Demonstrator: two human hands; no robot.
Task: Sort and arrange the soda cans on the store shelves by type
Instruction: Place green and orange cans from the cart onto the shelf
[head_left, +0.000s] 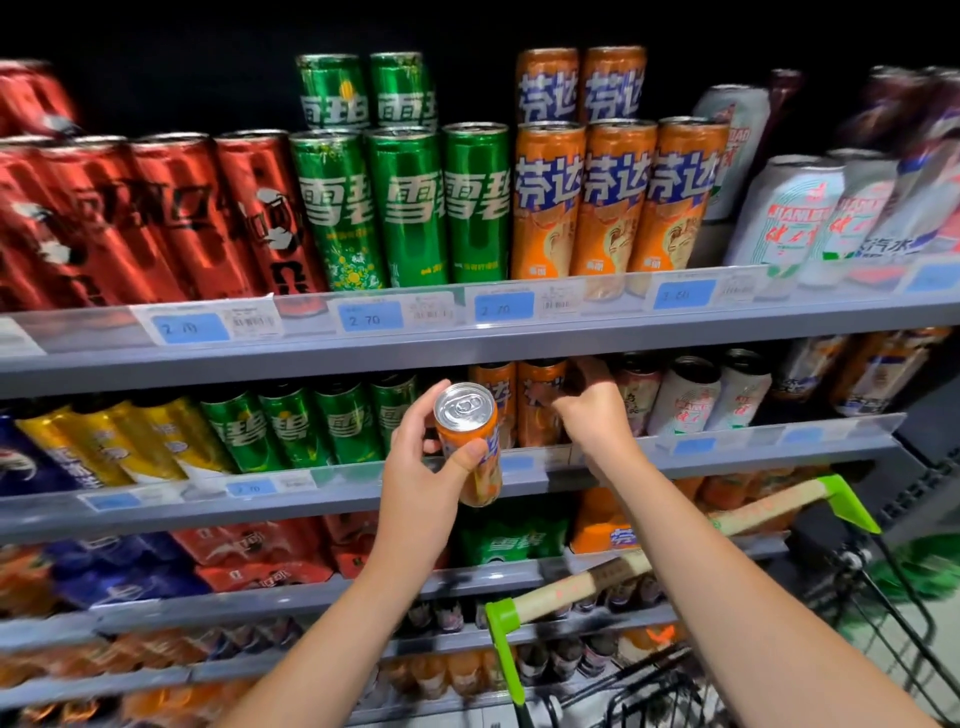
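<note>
My left hand (421, 462) grips an orange soda can (470, 441) in front of the second shelf, its silver top tilted toward me. My right hand (589, 410) reaches into the second shelf and curls round an orange can (540, 402) standing in the orange row. The top shelf carries rows of red cans (156, 218), green cans (410, 202), orange cans (613, 197) and white cans (800, 218). On the second shelf stand yellow cans (119, 441), green cans (291, 426) and white cans (696, 395).
A shopping cart with a tan handle (675, 545) and green end caps (501, 618) stands at the lower right, under my right forearm. Lower shelves (311, 587) hold multipacks and small bottles. Clear price-tag rails (415, 312) run along each shelf front.
</note>
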